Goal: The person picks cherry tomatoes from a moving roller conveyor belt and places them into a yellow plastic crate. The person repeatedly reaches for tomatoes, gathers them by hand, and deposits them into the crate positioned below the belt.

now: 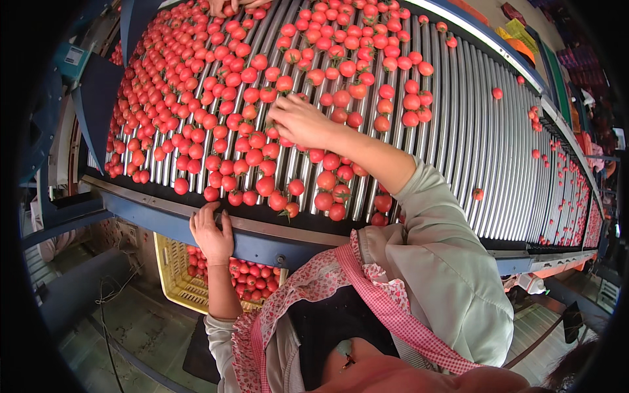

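Many red tomatoes [265,186] lie on a conveyor of metal rollers [457,113]. Over the middle of it reaches my right hand [296,121], palm down with fingers bent among the tomatoes; its fingertips are partly hidden, so a hold on any tomato cannot be made out. My left hand [212,233] rests on the metal edge rail [162,204] nearest me, fingertips beside a tomato at the conveyor's border. Below that rail, partly behind my left forearm, stands a yellow plastic crate [169,275] with red tomatoes in it.
Another person's hands [231,6] touch tomatoes at the far side. Dark blue metal plates [98,98] flank the densely covered left end. Scattered tomatoes lie on the rollers to the right, denser at the far right end. A loose wire [104,314] hangs at the lower left.
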### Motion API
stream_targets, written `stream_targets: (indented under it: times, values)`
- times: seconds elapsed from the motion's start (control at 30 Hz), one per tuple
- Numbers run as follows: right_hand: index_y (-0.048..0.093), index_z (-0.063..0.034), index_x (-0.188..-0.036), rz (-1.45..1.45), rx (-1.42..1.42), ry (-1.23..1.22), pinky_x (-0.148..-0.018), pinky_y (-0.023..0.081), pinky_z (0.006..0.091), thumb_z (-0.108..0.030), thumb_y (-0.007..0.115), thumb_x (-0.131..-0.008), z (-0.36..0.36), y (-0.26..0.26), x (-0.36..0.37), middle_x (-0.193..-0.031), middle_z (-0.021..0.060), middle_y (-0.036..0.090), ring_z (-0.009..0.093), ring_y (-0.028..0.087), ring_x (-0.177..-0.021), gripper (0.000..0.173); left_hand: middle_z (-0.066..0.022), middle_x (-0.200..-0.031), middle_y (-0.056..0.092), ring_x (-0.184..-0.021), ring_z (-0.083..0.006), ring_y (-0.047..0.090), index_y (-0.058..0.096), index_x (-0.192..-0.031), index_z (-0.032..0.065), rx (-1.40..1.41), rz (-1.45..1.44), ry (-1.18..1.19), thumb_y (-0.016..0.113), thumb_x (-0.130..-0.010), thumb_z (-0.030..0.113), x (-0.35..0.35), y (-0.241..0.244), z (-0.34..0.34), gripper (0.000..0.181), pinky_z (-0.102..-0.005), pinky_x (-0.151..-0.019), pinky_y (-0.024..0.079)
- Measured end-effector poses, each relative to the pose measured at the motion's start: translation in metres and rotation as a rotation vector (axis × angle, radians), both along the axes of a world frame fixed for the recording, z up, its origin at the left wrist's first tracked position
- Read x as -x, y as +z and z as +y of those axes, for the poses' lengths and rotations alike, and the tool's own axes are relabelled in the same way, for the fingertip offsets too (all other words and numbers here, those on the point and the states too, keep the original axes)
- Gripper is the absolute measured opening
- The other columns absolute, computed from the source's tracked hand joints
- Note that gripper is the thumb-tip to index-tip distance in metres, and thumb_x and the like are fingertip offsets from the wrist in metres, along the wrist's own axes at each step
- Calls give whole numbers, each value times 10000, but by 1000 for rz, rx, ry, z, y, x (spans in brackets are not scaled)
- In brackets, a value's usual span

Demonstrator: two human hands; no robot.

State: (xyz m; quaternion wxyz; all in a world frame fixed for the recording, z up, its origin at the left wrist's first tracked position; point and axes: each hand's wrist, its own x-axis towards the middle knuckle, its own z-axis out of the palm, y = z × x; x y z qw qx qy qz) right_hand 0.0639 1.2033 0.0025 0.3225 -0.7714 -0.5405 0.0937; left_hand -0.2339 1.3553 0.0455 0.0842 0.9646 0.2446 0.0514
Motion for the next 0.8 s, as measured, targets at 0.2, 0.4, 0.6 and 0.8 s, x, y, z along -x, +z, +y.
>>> stream_targets:
  times: [0.2,0.4,0.6,0.8]
  values:
    - [486,-64,-1207,1132,-379,-20,-950,440,322,-130,509,-966,-8,6,91,-1240,71,525,181,523,-1137,250,-192,-1333,433,-1171,-384,466,472,-1285,31,113,-367,-76,630,-830,154,-10,-3,-21,498,-430,-1039,341]
    - [428,-54,-1308,1678,-257,253,-1016,400,336,-324,551,-963,-51,31,138,-1285,62,473,161,460,-1211,455,-195,-1318,432,-1199,-384,442,496,-1276,40,226,-387,-243,586,-865,84,-54,1,-108,424,-444,-1011,371]
    - [565,-55,-1215,-39,-111,-198,-1028,378,449,-312,662,-820,-161,9,39,-1282,163,531,335,475,-1213,481,-106,-1038,593,-904,-329,610,581,-1044,89,229,-255,-225,663,-808,70,-41,-4,-135,251,-410,-768,506]
    - [559,-116,-1227,-386,207,-520,-1099,299,448,-350,579,-881,-255,-17,-55,-1384,83,444,312,371,-1310,418,-88,-957,607,-801,-340,618,580,-943,103,214,-185,-131,704,-787,138,-32,-14,-137,203,-423,-662,507]
